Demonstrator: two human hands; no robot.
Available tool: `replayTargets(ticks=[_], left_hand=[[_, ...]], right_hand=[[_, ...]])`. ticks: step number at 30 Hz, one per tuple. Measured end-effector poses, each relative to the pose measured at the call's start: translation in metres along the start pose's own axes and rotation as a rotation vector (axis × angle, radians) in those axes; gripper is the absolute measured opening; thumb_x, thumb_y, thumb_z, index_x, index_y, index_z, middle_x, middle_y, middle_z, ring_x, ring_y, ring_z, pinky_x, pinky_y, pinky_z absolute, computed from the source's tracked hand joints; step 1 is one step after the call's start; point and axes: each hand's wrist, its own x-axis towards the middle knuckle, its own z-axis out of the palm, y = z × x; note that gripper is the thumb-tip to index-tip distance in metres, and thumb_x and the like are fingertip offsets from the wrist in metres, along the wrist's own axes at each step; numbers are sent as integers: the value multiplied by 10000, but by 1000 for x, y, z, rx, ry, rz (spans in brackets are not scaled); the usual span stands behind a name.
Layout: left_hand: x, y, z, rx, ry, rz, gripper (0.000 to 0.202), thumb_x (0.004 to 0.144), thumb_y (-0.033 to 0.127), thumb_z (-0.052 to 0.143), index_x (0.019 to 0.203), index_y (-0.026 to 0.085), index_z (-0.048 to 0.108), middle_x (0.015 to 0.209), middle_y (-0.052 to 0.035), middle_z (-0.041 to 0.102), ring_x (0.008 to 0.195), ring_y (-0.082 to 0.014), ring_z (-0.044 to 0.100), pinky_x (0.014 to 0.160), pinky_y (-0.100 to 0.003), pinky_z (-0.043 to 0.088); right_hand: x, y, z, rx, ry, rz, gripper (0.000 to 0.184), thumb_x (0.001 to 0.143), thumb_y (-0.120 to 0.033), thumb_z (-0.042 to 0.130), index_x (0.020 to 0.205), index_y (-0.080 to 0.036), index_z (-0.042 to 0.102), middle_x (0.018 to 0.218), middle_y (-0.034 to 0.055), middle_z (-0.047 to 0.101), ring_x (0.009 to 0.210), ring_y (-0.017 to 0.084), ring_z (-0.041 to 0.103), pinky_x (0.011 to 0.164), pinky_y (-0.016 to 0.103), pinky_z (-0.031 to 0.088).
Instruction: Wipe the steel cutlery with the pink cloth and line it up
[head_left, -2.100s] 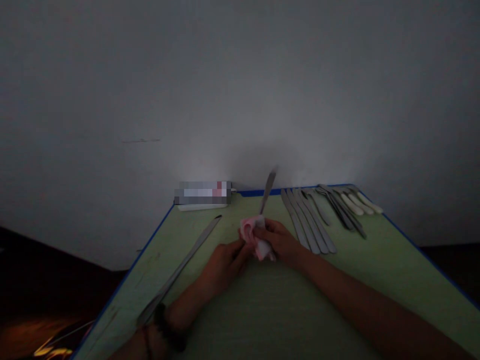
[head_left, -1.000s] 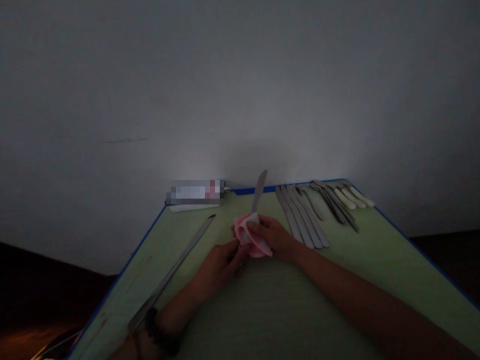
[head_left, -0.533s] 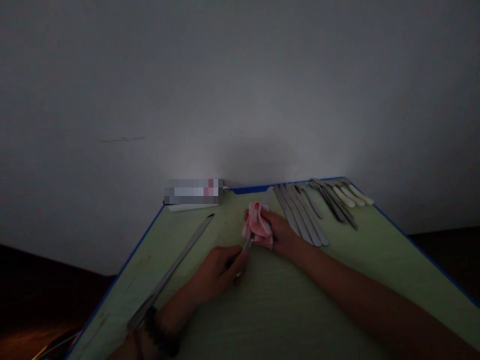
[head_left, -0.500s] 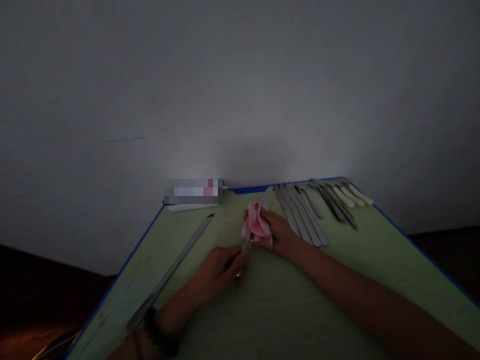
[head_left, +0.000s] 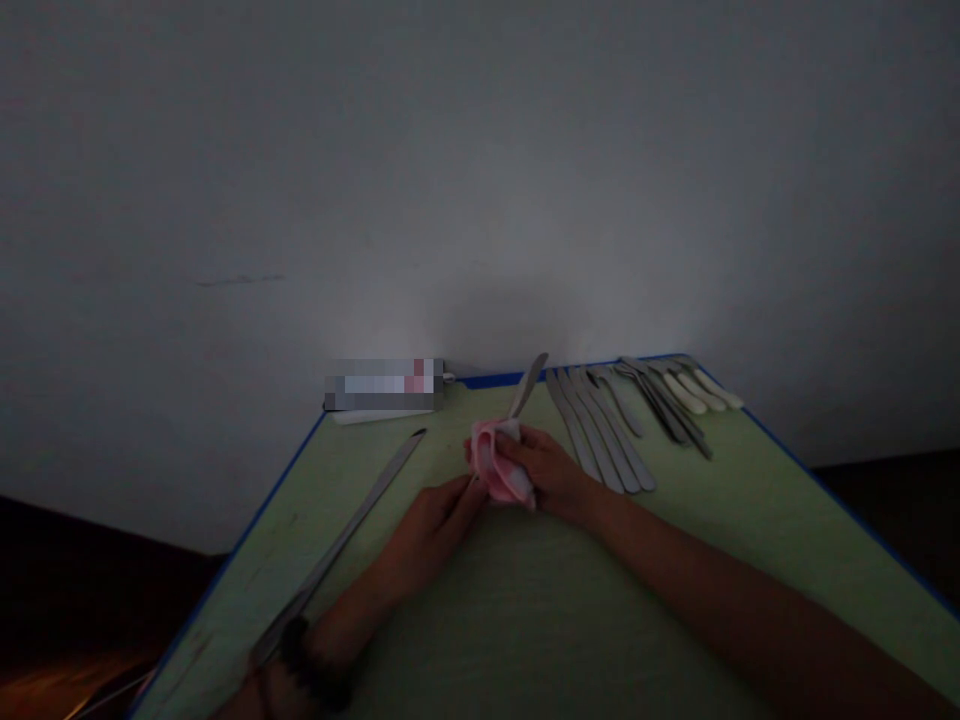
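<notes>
A pink and white cloth (head_left: pixel 502 465) is bunched in my right hand (head_left: pixel 551 470), whose fingers close it around a metal table knife (head_left: pixel 529 385). The knife's blade sticks out of the cloth toward the wall, tilted up to the right. My left hand (head_left: pixel 446 515) is closed on the handle end, mostly hidden by the fingers and cloth. Beside my left forearm lies another long knife (head_left: pixel 360 520), pointing away from me. To the right of my right hand, several silver knives (head_left: pixel 607 440) lie side by side.
The pale green table (head_left: pixel 525 610) has a blue edge and meets a grey wall (head_left: pixel 480 180). A blurred box (head_left: pixel 382 385) stands at the back left. At the back right lie dark metal cutlery (head_left: pixel 664 405) and several white-handled pieces (head_left: pixel 686 393).
The cloth has slid down the knife toward my left hand, so more of the blade shows beyond it. My hands are now closer together.
</notes>
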Motion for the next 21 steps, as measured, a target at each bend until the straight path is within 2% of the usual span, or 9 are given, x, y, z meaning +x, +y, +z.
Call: replayTargets(ticks=[6,10,13,16,18,21], left_hand=[[-4,-6,0,152,-141,82,428,952,478,313,706,178,495,598,29,467,552,-117,445,545,-235,327],[-7,-6,-5,89,-171,112,423,945,489,338,709,175,496,611,33,468,550,-109,443,533,-224,331],[-11,-4,-11,-7,-250,191,366,932,471,390,854,166,576,723,10,560,652,-130,526,609,-224,395],[-13,-3,-15,1,-287,238,336,912,447,456,1036,177,613,836,-10,628,718,-144,566,655,-228,417],[-12,-5,-14,34,-287,216,337,909,444,464,965,166,645,782,-8,631,667,-130,553,611,-214,402],[-7,-8,-10,46,-250,141,428,930,437,411,701,149,631,620,0,611,550,-102,522,552,-200,371]], right_hand=[[4,-7,-5,147,146,-17,339,742,-450,721,889,-147,682,828,61,711,716,165,650,580,254,499],[6,-7,-6,152,158,-12,335,717,-441,748,876,-153,686,844,58,710,668,142,622,534,231,478],[7,-6,-8,155,159,15,366,739,-493,717,868,-152,682,831,49,699,628,126,599,509,227,467],[7,-6,-9,134,154,27,383,758,-525,688,872,-160,671,805,30,684,604,114,583,517,230,466],[7,-7,-9,118,162,16,383,754,-530,689,876,-167,668,788,22,676,589,111,571,496,226,444],[5,-7,-7,86,146,-13,384,741,-522,703,866,-160,674,802,32,674,594,112,566,486,223,418]])
